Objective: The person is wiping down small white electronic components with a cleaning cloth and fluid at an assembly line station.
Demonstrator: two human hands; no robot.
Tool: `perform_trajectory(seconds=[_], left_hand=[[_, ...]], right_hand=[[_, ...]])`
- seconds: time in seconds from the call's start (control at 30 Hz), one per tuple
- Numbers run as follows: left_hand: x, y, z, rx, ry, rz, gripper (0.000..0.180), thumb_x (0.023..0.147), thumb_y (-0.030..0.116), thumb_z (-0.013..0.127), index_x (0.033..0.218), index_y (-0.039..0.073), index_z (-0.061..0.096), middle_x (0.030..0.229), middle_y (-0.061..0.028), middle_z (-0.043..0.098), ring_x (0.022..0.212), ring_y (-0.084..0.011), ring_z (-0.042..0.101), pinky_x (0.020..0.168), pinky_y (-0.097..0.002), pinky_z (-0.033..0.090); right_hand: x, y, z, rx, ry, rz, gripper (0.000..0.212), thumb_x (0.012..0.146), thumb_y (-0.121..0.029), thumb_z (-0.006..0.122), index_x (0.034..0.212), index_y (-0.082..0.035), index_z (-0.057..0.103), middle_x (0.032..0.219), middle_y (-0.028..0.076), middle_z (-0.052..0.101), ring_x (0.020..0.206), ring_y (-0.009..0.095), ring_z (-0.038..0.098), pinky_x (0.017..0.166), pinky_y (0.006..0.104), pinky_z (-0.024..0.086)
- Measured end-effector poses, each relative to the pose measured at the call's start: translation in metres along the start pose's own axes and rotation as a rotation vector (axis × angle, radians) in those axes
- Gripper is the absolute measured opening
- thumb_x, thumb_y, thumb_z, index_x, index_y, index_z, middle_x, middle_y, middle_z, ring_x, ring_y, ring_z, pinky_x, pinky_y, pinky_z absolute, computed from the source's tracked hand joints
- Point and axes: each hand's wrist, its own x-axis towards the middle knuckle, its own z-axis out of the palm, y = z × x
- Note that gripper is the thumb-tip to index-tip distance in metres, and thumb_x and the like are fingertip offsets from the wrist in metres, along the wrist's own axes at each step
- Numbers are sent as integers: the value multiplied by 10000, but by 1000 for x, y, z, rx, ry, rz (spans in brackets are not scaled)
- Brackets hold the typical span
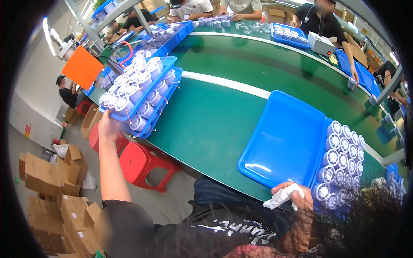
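Note:
My left hand (110, 124) is closed on the near corner of a blue tray (148, 93), its fingers partly hidden by the rim. White round plastic housings (133, 91) fill this tray, which sits on a lower blue tray (162, 107) of similar housings with thin wires hanging out. A crumpled white cloth or tissue (283, 196) is pinched in my right hand (301, 200), near the table edge. Just beyond that hand lies a bare blue tray (284, 137). To its right stand rows of clear-and-white cylinders (342, 157), partly covered by dark hair in the foreground.
A green conveyor belt (241, 60) runs beyond the green table (206, 116). Several people work along the far side, near trays and a white machine (322, 44). Red stools (140, 165) and cardboard boxes (49, 174) stand at left. An orange panel (82, 66) hangs nearby.

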Motion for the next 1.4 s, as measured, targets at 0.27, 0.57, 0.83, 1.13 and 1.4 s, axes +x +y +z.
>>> perform_trajectory(seconds=[0.27,0.57,0.83,1.13,1.4], left_hand=[[9,-7,3,-83,-49,12,329,955,200,532,1252,65,499,1208,-104,602,1083,-252,600,893,-453,513],[-36,3,46,-136,-31,48,393,907,95,548,1274,-15,462,1266,-152,556,1148,-312,566,958,-483,486],[-109,-33,111,-290,-267,-35,366,899,93,559,1245,-20,520,1214,-114,619,1088,-237,609,983,-370,464],[-156,-113,139,-292,-232,-156,346,898,81,590,1229,10,519,1150,-99,632,1034,-220,628,889,-393,521],[-177,-137,129,217,-349,-351,522,907,159,642,1338,20,383,1150,-123,604,957,-221,648,710,-356,586]], right_hand=[[-4,2,-1,23,4,0,565,907,-455,562,1045,85,650,1026,186,686,935,238,656,854,342,502],[-1,5,-3,15,22,5,597,901,-497,554,1043,74,654,1019,177,690,941,246,657,860,343,498],[-3,7,-5,23,97,-14,647,870,-537,548,998,87,663,959,179,691,891,234,662,828,328,495],[1,26,-14,-51,218,-70,633,824,-577,593,954,41,637,910,124,650,787,158,578,685,265,406],[-18,3,3,-92,367,69,499,822,-484,651,994,-21,576,806,-19,515,747,71,432,666,215,315]])
